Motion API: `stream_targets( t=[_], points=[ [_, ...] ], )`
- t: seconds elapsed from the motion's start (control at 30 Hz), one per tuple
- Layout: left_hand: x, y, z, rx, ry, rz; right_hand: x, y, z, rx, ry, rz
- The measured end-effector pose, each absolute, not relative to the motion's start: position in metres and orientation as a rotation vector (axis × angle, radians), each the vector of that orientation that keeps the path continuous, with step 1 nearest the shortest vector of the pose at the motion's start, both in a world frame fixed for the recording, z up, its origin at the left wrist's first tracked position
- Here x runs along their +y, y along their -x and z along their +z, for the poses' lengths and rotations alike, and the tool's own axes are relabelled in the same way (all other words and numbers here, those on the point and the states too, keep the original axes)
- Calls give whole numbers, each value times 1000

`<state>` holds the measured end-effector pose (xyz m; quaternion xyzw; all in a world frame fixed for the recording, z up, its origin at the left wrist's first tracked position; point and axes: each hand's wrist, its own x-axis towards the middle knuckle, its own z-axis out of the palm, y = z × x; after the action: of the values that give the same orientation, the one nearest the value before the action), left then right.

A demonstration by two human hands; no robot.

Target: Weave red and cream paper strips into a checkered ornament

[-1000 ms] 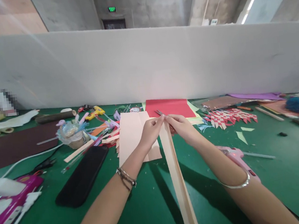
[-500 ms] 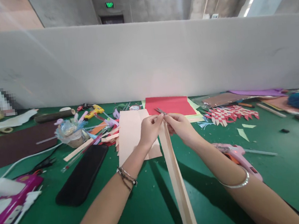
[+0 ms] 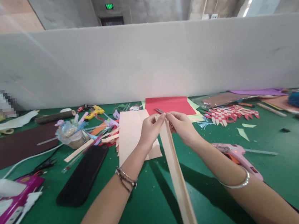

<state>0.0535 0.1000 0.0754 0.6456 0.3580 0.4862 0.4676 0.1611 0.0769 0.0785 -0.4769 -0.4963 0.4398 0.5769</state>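
A long folded strip of pale peach paper (image 3: 177, 177) runs from my fingers down past the bottom edge of the view. My left hand (image 3: 150, 129) pinches its far end from the left. Close beside it, my right hand (image 3: 181, 125) is closed on the same end from the right; some of its fingers are hidden behind the strip. Beneath and left of my hands lies a sheet of peach paper (image 3: 132, 135) with a crease. Red paper (image 3: 170, 106) lies beyond them, and the tips of scissors (image 3: 158, 110) show on it just past my left hand.
A pink glue gun (image 3: 238, 154) rests right of my right forearm. A black phone-like slab (image 3: 82, 177) and a purple power strip (image 3: 16, 199) lie left. Red-and-white woven paper (image 3: 225, 115) sits at back right, before a white partition (image 3: 143, 60).
My fingertips have moved slightly apart at the strip's far end, with the right hand shifting a little to the right. The strip has turned slightly. Everything on the table stays put.
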Motion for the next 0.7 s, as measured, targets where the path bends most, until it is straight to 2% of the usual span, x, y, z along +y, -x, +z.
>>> stream_targets(
  t=[0.27,0.47,0.7],
  points=[
    [102,-52,74,919,-1602,1293,77,-161,78,-1186,1126,1012],
    [99,-55,74,880,-1584,1162,78,-165,80,-1151,1087,978],
    [102,-54,72,934,-1647,1225,78,-166,78,-1307,1159,1007]
  ],
)
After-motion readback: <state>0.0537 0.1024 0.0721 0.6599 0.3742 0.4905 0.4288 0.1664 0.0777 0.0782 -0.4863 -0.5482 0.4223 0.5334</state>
